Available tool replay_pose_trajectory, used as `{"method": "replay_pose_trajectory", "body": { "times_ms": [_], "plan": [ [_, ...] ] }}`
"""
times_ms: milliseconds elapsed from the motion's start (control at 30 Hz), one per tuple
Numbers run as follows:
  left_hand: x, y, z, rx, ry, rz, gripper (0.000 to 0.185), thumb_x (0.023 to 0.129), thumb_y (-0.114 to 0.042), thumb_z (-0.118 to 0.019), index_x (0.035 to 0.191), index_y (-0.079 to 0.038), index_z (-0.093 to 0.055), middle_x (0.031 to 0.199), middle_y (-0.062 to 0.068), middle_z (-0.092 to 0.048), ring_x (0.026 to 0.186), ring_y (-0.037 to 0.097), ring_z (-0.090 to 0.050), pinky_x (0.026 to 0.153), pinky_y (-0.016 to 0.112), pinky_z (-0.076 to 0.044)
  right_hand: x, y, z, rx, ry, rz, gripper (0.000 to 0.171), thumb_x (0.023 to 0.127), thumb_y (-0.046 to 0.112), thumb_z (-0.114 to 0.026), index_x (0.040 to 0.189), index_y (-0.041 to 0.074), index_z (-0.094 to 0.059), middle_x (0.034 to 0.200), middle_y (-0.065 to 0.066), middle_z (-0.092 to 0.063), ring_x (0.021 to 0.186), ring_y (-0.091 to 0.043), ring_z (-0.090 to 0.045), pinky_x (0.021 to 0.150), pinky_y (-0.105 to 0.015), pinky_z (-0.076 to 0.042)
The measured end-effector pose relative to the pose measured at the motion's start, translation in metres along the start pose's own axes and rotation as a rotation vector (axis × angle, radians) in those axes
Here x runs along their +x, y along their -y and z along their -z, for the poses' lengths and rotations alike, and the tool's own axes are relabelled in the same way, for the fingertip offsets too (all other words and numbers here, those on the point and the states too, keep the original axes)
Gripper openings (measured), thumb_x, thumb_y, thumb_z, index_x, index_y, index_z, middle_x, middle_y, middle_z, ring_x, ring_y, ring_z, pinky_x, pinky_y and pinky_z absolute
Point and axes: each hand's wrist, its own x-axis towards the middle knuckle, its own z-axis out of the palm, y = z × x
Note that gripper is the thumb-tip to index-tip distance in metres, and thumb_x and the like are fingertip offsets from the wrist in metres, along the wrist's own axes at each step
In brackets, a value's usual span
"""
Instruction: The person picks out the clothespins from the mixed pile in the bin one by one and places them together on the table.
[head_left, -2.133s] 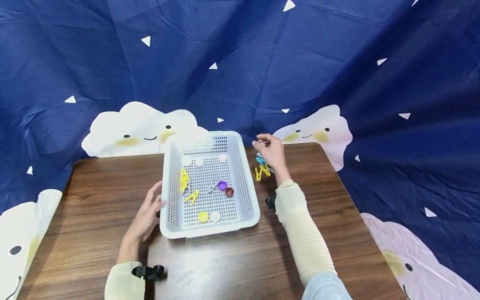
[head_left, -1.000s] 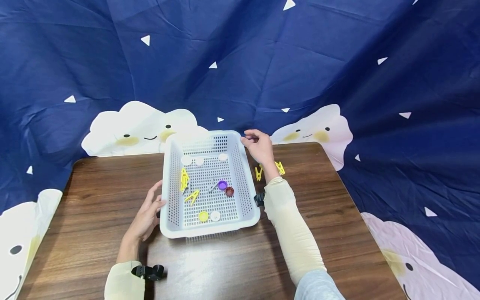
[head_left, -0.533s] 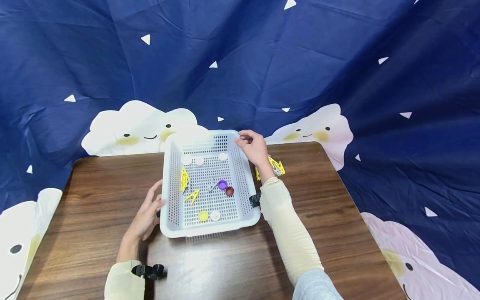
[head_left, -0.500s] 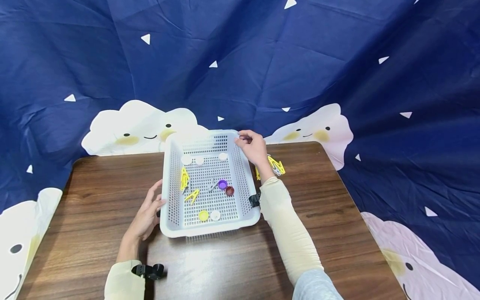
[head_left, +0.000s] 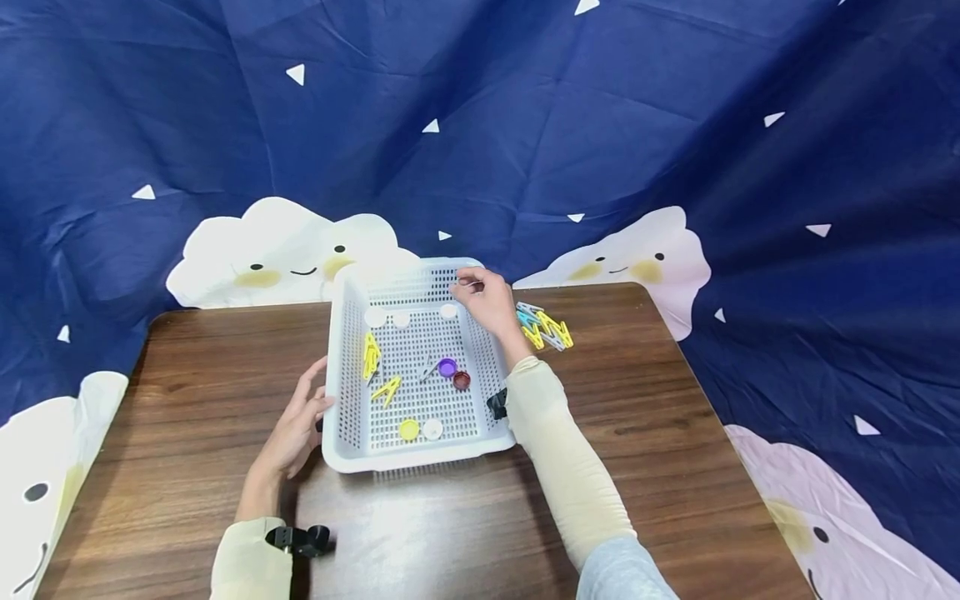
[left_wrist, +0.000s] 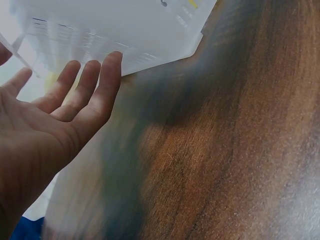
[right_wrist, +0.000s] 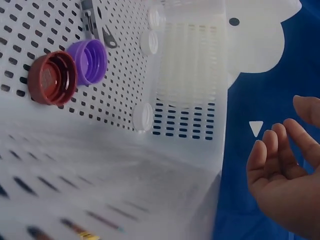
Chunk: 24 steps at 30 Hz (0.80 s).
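Observation:
A white perforated plastic basket [head_left: 431, 460] stands on the table. My left hand [head_left: 296, 425] lies along its left outer wall, fingers extended and loosely bent, tips at the side and rim. The left wrist view shows those fingers against the basket wall. My right hand [head_left: 487, 302] is over the basket's far right corner, fingers loosely curled; the right wrist view shows nothing between thumb and index finger. In the basket lie yellow clothespins [head_left: 386, 390], a grey clothespin [head_left: 428, 369], a purple cap [head_left: 447, 367], a dark red cap [head_left: 461, 380], a yellow cap [head_left: 408, 429] and several white caps [head_left: 432, 428].
On the wooden table [head_left: 637, 433], right of the basket, lies a loose pile of yellow, blue and grey clothespins [head_left: 557, 331]. A blue cloth backdrop [head_left: 480, 142] with printed clouds hangs behind the far table edge.
My right hand has moved left from over the clothespin pile to above the basket's far right corner, uncovering more of the pile. The left hand and basket have stayed put.

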Motion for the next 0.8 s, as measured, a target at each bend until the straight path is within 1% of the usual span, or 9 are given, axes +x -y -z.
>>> {"method": "replay_pose_trajectory", "body": {
  "times_ms": [233, 433, 633, 800],
  "plan": [
    [0.000, -0.001, 0.000, -0.012, -0.007, 0.009, 0.061, 0.110, -0.020, -0.039, 0.162, -0.031, -0.008, 0.157, 0.027, -0.026, 0.128, 0.027, -0.050, 0.090, 0.053, -0.049, -0.001, -0.005, -0.010, 0.018, 0.034, -0.014, 0.035, 0.093, 0.019, -0.073, 0.125, 0.003, -0.070, 0.108, -0.009, -0.071, 0.099, -0.022, -0.064, 0.088, -0.035, -0.051],
    [0.001, -0.001, -0.001, -0.008, -0.009, 0.011, 0.061, 0.110, -0.019, -0.038, 0.162, -0.032, -0.009, 0.157, 0.027, -0.027, 0.130, 0.031, -0.048, 0.091, 0.053, -0.049, -0.005, -0.009, -0.019, 0.045, 0.047, -0.036, 0.034, 0.094, 0.017, -0.072, 0.124, 0.004, -0.071, 0.107, -0.009, -0.070, 0.098, -0.022, -0.062, 0.086, -0.035, -0.050],
    [0.000, -0.002, 0.000, -0.008, -0.012, 0.013, 0.061, 0.110, -0.020, -0.038, 0.162, -0.032, -0.009, 0.156, 0.027, -0.028, 0.127, 0.028, -0.051, 0.090, 0.053, -0.049, -0.007, -0.008, -0.030, 0.087, 0.065, -0.041, 0.032, 0.093, 0.015, -0.072, 0.123, 0.003, -0.071, 0.108, -0.011, -0.070, 0.100, -0.024, -0.063, 0.088, -0.033, -0.050],
    [0.001, -0.002, -0.001, -0.008, -0.007, 0.015, 0.061, 0.110, -0.020, -0.038, 0.162, -0.032, -0.009, 0.157, 0.027, -0.027, 0.129, 0.030, -0.049, 0.091, 0.054, -0.049, -0.007, -0.009, -0.038, 0.084, 0.094, -0.040, 0.032, 0.093, 0.014, -0.072, 0.123, 0.001, -0.070, 0.108, -0.012, -0.070, 0.100, -0.024, -0.064, 0.087, -0.032, -0.050]
  ]
}}
